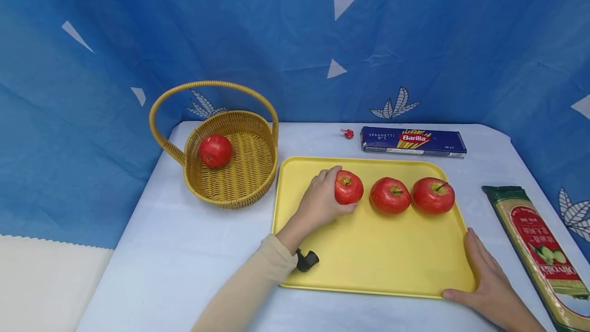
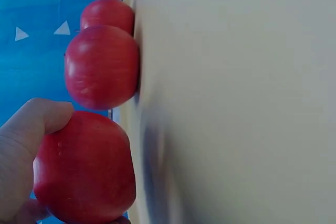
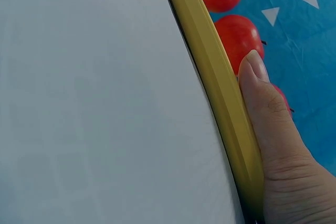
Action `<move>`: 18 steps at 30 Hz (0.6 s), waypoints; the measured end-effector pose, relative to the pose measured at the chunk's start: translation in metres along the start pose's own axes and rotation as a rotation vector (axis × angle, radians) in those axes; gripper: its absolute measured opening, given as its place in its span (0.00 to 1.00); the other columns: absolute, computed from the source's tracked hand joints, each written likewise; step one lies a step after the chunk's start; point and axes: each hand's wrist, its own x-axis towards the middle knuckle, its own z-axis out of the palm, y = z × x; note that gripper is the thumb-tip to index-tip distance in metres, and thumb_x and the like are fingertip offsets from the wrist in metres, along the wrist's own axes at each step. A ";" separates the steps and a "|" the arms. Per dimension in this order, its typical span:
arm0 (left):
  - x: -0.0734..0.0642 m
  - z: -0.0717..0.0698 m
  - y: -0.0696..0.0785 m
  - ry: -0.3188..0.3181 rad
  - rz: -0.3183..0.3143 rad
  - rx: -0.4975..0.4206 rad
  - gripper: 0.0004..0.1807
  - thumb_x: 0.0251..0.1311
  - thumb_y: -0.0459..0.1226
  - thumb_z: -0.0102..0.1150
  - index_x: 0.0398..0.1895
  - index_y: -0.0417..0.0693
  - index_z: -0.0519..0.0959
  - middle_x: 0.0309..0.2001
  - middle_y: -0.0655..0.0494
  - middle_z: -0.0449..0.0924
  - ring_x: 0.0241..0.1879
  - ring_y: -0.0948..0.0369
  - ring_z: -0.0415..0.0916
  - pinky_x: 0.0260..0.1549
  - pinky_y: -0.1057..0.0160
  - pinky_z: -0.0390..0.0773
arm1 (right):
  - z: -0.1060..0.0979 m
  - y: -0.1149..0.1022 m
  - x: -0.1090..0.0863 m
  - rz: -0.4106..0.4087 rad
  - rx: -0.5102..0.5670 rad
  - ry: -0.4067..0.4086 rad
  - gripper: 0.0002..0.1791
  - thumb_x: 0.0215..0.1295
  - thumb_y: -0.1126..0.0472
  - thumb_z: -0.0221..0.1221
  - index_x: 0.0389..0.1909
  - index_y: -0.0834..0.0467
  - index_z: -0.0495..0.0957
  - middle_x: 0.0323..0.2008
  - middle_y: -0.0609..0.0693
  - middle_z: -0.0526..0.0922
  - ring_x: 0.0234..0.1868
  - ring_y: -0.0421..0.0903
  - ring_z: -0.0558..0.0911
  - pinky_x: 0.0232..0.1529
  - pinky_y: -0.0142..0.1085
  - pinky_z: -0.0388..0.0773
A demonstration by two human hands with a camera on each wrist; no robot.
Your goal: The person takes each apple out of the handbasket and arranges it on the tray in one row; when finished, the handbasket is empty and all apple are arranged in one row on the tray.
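My left hand [image 1: 320, 200] grips a red apple [image 1: 349, 187] at the left of a yellow tray [image 1: 369, 257], thumb on the near side and fingers round the far side. In the left wrist view a shadow shows on the tray beside this apple [image 2: 86, 169]. Two more red apples, a middle one [image 1: 390, 196] and a right one [image 1: 433, 196], sit side by side on the tray. At the tray's front right corner is my right hand [image 1: 490, 281], fingers extended along the side edge. Its thumb [image 3: 268, 108] lies straight against the rim [image 3: 220, 93].
A wicker basket [image 1: 239, 202] with a tall handle stands left of the tray, one red apple [image 1: 215, 150] inside. Behind the tray lie a blue spaghetti box [image 1: 413, 141] and a small red wrapped candy [image 1: 348, 133]. A long pasta pack [image 1: 539, 250] lies at the right.
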 end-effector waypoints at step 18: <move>0.003 0.013 -0.005 -0.050 -0.003 0.015 0.50 0.48 0.51 0.74 0.74 0.51 0.59 0.65 0.49 0.68 0.58 0.53 0.70 0.49 0.57 0.82 | -0.001 -0.001 0.000 -0.002 -0.003 -0.003 0.74 0.55 0.42 0.70 0.74 0.54 0.15 0.75 0.60 0.15 0.74 0.72 0.24 0.64 0.75 0.26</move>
